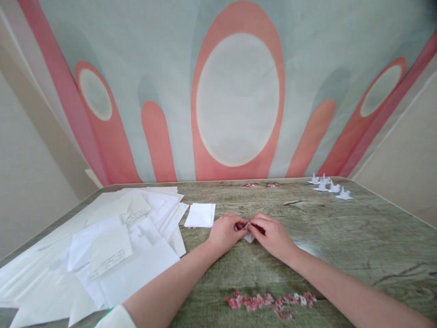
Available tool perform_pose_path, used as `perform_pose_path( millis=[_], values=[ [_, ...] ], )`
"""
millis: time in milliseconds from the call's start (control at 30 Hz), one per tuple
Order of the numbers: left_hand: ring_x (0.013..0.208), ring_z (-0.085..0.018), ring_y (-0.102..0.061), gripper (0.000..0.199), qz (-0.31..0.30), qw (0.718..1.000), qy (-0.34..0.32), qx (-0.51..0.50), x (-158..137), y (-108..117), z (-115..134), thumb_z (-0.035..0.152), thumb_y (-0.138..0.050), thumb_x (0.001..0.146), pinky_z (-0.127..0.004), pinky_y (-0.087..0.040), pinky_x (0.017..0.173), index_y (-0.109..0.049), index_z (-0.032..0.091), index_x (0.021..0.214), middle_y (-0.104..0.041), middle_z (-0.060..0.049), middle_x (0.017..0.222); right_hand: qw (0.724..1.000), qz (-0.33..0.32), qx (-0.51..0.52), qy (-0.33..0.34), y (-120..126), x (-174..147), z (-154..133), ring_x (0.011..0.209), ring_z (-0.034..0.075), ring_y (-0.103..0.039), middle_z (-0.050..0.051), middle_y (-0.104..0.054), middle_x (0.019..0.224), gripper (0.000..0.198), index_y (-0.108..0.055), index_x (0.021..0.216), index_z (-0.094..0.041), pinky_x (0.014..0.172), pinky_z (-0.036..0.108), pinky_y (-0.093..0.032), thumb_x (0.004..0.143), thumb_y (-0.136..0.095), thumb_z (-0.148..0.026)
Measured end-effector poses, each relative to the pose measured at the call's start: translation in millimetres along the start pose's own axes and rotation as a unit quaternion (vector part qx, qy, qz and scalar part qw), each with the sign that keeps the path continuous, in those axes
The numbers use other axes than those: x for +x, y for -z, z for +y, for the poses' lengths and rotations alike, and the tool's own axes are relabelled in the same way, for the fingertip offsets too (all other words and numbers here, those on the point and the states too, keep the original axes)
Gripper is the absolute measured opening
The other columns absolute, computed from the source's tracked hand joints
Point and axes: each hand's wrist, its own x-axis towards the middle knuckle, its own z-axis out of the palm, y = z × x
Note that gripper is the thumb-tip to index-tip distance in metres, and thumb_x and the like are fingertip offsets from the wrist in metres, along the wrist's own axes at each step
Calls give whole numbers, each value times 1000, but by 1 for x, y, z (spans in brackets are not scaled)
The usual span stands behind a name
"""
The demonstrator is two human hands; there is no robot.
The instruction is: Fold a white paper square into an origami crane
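A small piece of folded white paper point(249, 237) is pinched between my two hands, just above the middle of the wooden table. My left hand point(226, 231) grips its left side with thumb and fingers closed. From the right, my right hand point(271, 233) holds the other side, fingertips pressed together near its top. Most of the paper's folds are hidden behind the fingers; a pointed lower part shows between the hands. Close to my left hand lies a short stack of square white paper point(200, 215).
Loose white sheets point(143, 269) spread over the table's left side, some with printed lines. Several folded paper cranes point(322, 186) stand at the far right. The grain-patterned tabletop point(368, 255) bears pink flower prints point(252, 300). Behind it rises a patterned wall point(239, 100).
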Motion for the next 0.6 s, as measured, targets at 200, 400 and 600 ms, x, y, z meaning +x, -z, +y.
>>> perform_pose_path(
  millis=[200, 400, 600],
  values=[
    [66, -14, -57, 18, -3, 1000, 13, -8, 3, 0, 0, 32, -60, 70, -21, -41, 59, -69, 23, 83, -64, 1, 73, 1000, 1, -5, 1, 1, -1, -2, 68, 14, -55, 2, -58, 76, 19, -65, 82, -20, 64, 26, -42, 86, -46, -22],
    [68, -15, -57, 18, -4, 1000, 23, -10, 4, 0, 2, 29, -59, 68, -22, -42, 60, -69, 23, 83, -65, 1, 74, 1000, -4, -13, 9, 3, -3, -6, 67, 15, -55, 3, -59, 77, 15, -65, 87, -19, 63, 26, -43, 81, -52, -23],
    [67, -14, -57, 17, 1, 1000, 26, -10, 3, 0, 2, 26, -59, 68, -22, -43, 61, -69, 23, 82, -64, 2, 72, 1000, 14, -17, 0, -1, -3, -5, 66, 14, -55, 2, -59, 74, 15, -65, 82, -20, 63, 26, -43, 83, -50, -24]
  ],
)
